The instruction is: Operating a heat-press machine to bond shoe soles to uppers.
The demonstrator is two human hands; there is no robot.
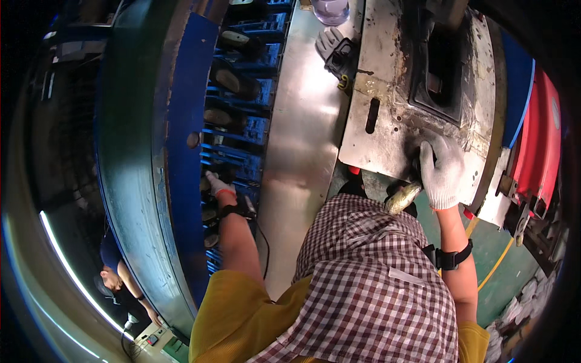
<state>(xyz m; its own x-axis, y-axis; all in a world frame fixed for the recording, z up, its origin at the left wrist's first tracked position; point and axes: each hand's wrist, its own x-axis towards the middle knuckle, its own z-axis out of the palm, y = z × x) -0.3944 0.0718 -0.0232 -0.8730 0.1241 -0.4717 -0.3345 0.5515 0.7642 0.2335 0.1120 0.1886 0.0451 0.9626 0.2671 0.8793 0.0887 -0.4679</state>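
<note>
The shoe-shaped piece (402, 198), pale and shiny on the side I see, slants just off the near edge of the worn metal worktop (387, 145), above my checked apron (381, 290). My gloved right hand (443, 172) is closed on its upper end, partly hiding it. My gloved left hand (221, 186) reaches into the blue rack (248, 163) among dark shoes (233, 81); I cannot tell whether its fingers grip one. Between them runs a bare metal strip (296, 151), with a grey-and-black glove (336, 53) farther up. At lower left, another person (112, 275) stretches out an arm.
</note>
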